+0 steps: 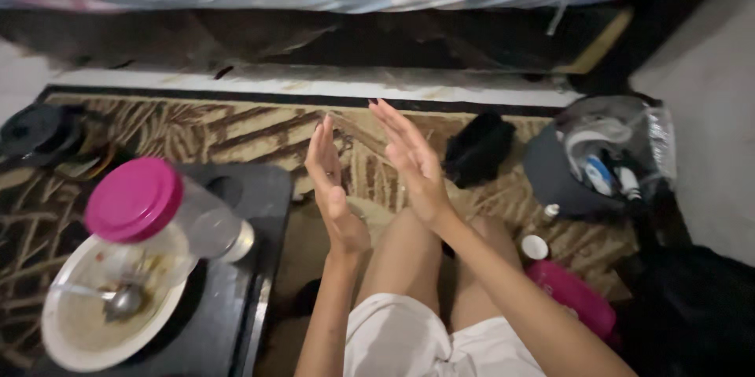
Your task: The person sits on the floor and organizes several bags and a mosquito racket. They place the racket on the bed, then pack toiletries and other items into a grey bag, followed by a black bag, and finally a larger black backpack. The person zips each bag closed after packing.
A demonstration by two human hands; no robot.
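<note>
Hands at frame centre, left hand [334, 188] and right hand [413, 161], raised, flat and empty, palms facing, with pink-lidded jar [161, 212] on dark surface [244, 275] lower left.

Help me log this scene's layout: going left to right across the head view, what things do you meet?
White bowl with spoon → pink-lidded clear jar → left hand → right hand → black cloth → small white cap → clear bag of toiletries.
</note>
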